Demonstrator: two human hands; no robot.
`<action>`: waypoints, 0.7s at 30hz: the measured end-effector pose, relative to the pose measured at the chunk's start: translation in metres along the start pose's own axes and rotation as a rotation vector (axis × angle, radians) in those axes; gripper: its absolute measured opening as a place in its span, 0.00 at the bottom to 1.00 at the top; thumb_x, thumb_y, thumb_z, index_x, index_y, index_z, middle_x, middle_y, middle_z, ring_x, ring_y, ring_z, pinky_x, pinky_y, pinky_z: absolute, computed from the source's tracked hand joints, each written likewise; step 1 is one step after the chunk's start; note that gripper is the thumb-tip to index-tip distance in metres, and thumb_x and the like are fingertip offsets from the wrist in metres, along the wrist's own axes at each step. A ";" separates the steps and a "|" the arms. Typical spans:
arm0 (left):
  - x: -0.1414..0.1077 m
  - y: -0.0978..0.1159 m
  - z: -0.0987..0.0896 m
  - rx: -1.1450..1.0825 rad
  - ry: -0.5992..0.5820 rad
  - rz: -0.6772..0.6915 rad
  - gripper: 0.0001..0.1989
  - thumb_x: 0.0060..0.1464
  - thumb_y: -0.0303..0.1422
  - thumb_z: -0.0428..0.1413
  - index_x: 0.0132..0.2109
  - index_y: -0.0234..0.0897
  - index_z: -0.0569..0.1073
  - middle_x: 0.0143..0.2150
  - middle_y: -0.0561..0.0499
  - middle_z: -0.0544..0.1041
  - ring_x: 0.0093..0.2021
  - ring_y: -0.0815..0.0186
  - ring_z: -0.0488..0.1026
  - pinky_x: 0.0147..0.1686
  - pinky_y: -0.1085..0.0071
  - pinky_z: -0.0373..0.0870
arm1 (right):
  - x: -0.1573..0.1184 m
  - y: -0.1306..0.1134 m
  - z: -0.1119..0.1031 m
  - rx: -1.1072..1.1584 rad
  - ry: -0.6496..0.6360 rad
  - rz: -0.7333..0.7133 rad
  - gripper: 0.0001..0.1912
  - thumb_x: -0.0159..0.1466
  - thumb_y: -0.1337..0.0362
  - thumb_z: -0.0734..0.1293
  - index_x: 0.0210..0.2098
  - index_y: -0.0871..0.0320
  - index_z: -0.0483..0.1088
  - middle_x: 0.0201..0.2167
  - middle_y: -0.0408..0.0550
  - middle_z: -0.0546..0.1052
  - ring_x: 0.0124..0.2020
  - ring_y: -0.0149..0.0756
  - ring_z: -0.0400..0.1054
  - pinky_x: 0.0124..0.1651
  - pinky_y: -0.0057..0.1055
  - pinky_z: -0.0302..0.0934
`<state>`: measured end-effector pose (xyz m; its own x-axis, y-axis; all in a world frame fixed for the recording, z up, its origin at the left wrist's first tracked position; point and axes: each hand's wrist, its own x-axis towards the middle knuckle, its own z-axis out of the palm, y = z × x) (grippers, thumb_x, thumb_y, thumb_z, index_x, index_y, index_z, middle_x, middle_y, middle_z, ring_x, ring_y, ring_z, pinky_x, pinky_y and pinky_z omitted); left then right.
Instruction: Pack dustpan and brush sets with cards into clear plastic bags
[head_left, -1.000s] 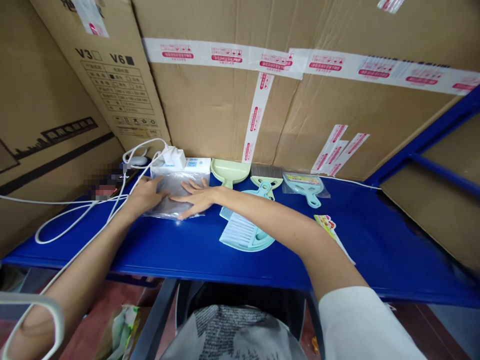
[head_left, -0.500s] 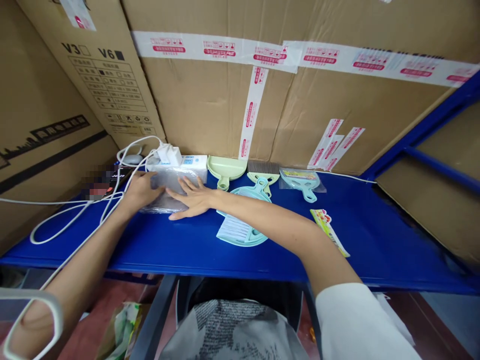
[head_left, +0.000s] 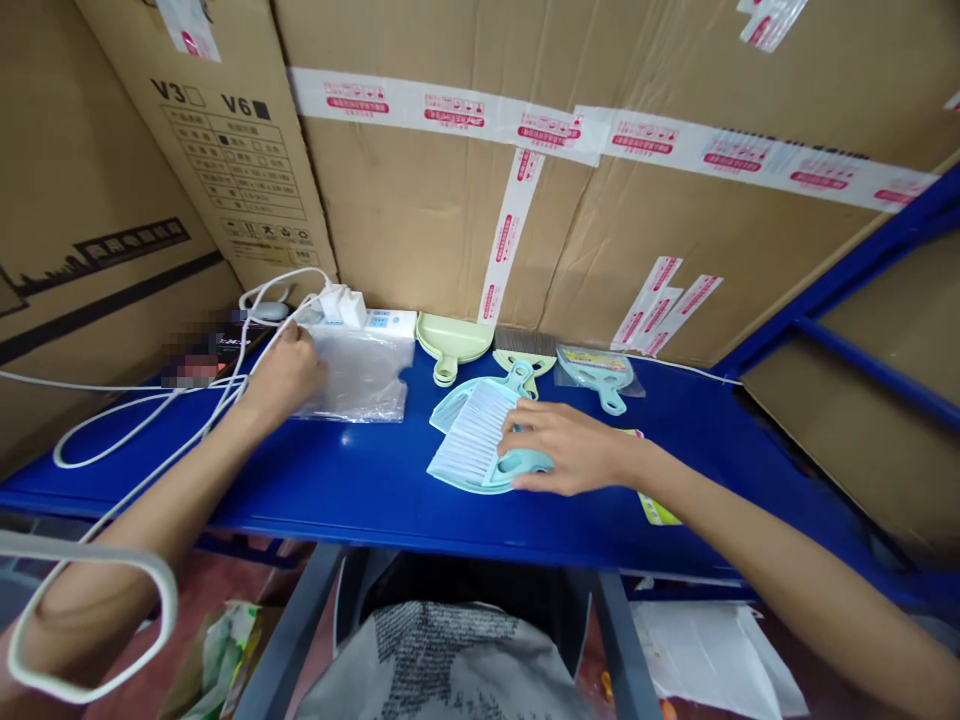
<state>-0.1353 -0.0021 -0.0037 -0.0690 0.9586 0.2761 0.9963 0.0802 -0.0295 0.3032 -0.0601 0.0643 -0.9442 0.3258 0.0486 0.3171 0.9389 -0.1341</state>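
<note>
Right fingers (head_left: 519,439) curl at the blue brush (head_left: 487,428) (whether clamped, cannot tell), its long axis running leftward from them, bristles (head_left: 465,446) foremost. Beneath: blue tabletop (head_left: 360,490); beyond: cardboard (head_left: 397,220).

A person's right hand (head_left: 566,447) reaches over a light-blue brush (head_left: 472,435) with pale bristles, fingers curled about its handle end, on a blue tabletop (head_left: 360,500). The brush lies over a light-blue dustpan (head_left: 448,408). The left hand (head_left: 287,375) is at the left edge of a clear plastic bag (head_left: 360,375), which lies flat in front of a white power strip (head_left: 394,320). Along a taped cardboard wall (head_left: 420,220) sit a pale-green dustpan (head_left: 459,340), a green brush (head_left: 525,360) with dark bristles and a plastic-wrapped blue set (head_left: 600,372). The right forearm partly covers a bright printed card (head_left: 658,511).
</note>
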 end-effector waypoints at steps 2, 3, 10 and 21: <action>-0.004 0.007 -0.011 -0.016 0.008 -0.003 0.28 0.62 0.32 0.51 0.63 0.15 0.66 0.69 0.21 0.66 0.66 0.39 0.71 0.63 0.52 0.71 | -0.012 -0.005 0.010 -0.046 -0.033 0.031 0.19 0.69 0.51 0.74 0.53 0.56 0.78 0.51 0.56 0.76 0.52 0.48 0.70 0.54 0.44 0.66; -0.007 0.012 -0.017 -0.032 0.013 -0.002 0.28 0.63 0.32 0.50 0.64 0.14 0.67 0.69 0.20 0.66 0.65 0.37 0.71 0.62 0.50 0.71 | -0.015 -0.007 0.014 -0.074 -0.039 0.044 0.19 0.68 0.51 0.75 0.53 0.56 0.78 0.52 0.57 0.75 0.53 0.50 0.69 0.55 0.46 0.66; -0.002 0.050 -0.046 -0.287 0.138 0.178 0.23 0.66 0.38 0.47 0.58 0.31 0.79 0.63 0.35 0.79 0.62 0.41 0.76 0.64 0.49 0.69 | -0.017 0.003 0.027 -0.188 0.021 0.074 0.15 0.73 0.53 0.69 0.52 0.55 0.78 0.54 0.59 0.72 0.54 0.51 0.64 0.58 0.49 0.64; 0.012 0.103 -0.040 -1.468 0.112 0.251 0.19 0.59 0.48 0.66 0.39 0.32 0.84 0.40 0.39 0.85 0.36 0.55 0.82 0.34 0.63 0.78 | -0.020 0.014 0.000 0.198 0.381 0.238 0.14 0.77 0.51 0.64 0.47 0.54 0.74 0.45 0.52 0.74 0.48 0.44 0.65 0.53 0.42 0.62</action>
<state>-0.0315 0.0070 0.0349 0.0438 0.8744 0.4833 0.1473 -0.4841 0.8625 0.3268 -0.0536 0.0616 -0.7363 0.5808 0.3472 0.4621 0.8064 -0.3691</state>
